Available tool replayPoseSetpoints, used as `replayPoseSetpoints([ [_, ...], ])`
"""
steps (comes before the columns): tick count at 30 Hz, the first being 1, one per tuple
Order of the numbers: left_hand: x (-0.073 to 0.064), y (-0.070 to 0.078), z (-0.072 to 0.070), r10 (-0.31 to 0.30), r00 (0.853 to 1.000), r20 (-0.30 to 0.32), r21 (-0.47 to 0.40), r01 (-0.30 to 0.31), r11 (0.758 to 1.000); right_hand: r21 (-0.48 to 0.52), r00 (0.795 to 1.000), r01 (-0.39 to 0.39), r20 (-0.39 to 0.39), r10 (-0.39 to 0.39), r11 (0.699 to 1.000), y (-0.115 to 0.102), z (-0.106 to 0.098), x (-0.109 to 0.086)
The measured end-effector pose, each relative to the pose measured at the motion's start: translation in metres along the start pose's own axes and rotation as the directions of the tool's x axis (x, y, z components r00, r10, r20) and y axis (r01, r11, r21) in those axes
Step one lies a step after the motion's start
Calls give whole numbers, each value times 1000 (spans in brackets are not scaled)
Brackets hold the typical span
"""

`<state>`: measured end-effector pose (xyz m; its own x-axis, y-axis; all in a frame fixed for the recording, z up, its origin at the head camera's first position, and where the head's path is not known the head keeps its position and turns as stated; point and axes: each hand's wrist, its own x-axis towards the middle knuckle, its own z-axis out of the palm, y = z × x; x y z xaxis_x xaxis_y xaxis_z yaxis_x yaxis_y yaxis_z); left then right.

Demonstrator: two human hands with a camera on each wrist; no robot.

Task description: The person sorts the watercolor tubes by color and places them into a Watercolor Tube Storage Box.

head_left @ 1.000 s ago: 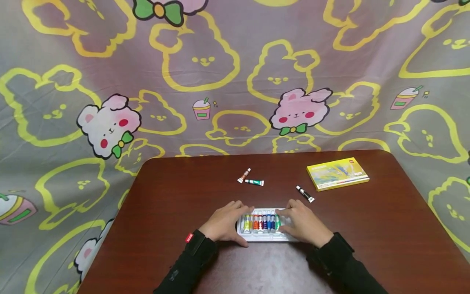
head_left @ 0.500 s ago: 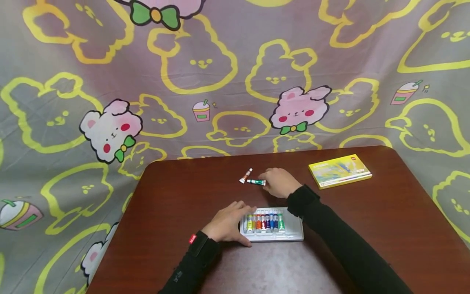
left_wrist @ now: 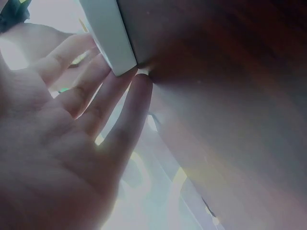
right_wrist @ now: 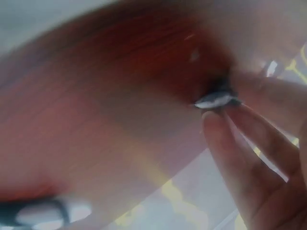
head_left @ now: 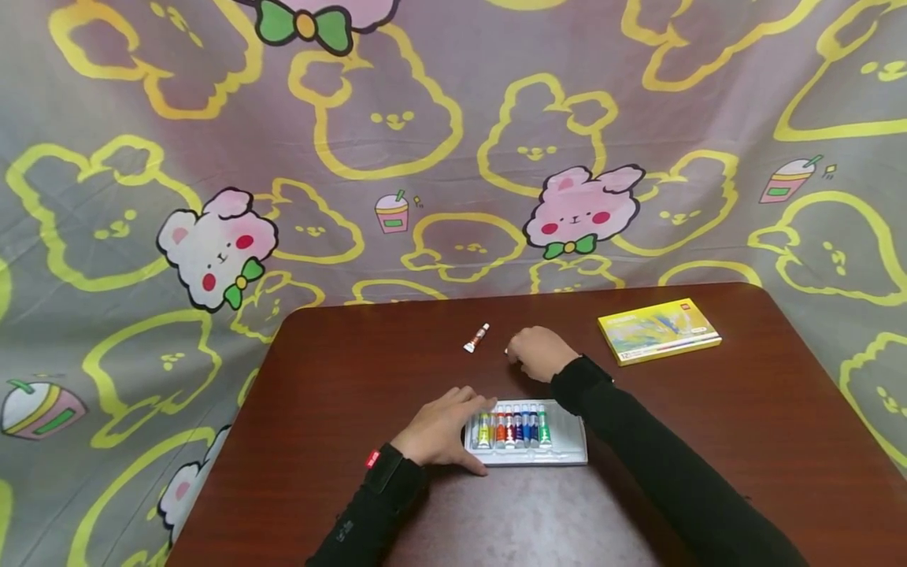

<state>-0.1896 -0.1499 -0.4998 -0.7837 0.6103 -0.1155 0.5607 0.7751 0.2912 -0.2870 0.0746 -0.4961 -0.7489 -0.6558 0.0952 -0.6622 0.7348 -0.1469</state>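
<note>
My left hand (head_left: 437, 431) holds the left end of a white plastic tray (head_left: 567, 455), thumb at its front corner and fingers at its back. In the left wrist view its fingers reach the edge of the tray (left_wrist: 112, 43). Several coloured paint tubes (head_left: 510, 429) lie side by side in the tray. My right hand (head_left: 542, 353) is behind the tray, pinching a paint tube (right_wrist: 216, 99). Only a small white end of this tube shows in the head view. A brown paint tube (head_left: 477, 338) lies left of the right hand.
A flat yellow box (head_left: 659, 331) lies at the back right of the brown table (head_left: 340, 394). Another dark tube (right_wrist: 43, 214) lies at the bottom left of the right wrist view, mostly behind my sleeve in the head view. A patterned cloth (head_left: 453, 189) hangs behind the table.
My right hand has gone from the tray's right side to the green tube behind the tray and taken hold of it. The left hand stays at the tray.
</note>
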Motion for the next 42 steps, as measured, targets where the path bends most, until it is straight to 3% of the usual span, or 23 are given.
replayPoseSetpoints([
  [6,-1,0,-1,-18,1000,15,2,18,1000,10,998,-51,-22,51,999,14,-9,-20],
  [10,0,-1,-1,-21,999,24,4,20,1000,217,988,-103,-87,124,971,19,-17,-39],
  [13,0,-3,-1,-19,1000,23,14,19,1000,449,977,-108,-118,179,887,19,-19,-53],
  [17,-1,-4,-3,-32,999,23,22,31,999,691,966,-96,-108,233,716,12,-23,-70],
  [21,0,-4,-2,-33,999,27,12,33,999,838,961,-70,-89,262,541,5,-24,-88],
  [24,-1,-3,0,-33,999,24,8,33,999,882,958,-45,-95,270,469,3,-19,-96],
  [26,-1,-3,0,-35,999,23,8,34,999,886,954,-44,-100,283,462,0,-18,-101],
  [28,0,-2,0,-37,999,26,6,36,999,876,947,-54,-106,302,479,-1,-16,-105],
  [34,3,1,0,-32,999,34,6,32,999,805,932,-76,-152,329,588,-3,-12,-116],
  [36,3,2,-1,-32,999,34,4,32,999,788,930,-73,-168,328,611,-3,-11,-118],
  [38,2,2,-1,-31,999,32,1,31,1000,792,928,-69,-172,329,606,-3,-11,-119],
  [42,2,3,-1,-29,999,28,-2,29,1000,829,929,-69,-149,339,555,-2,-11,-120],
])
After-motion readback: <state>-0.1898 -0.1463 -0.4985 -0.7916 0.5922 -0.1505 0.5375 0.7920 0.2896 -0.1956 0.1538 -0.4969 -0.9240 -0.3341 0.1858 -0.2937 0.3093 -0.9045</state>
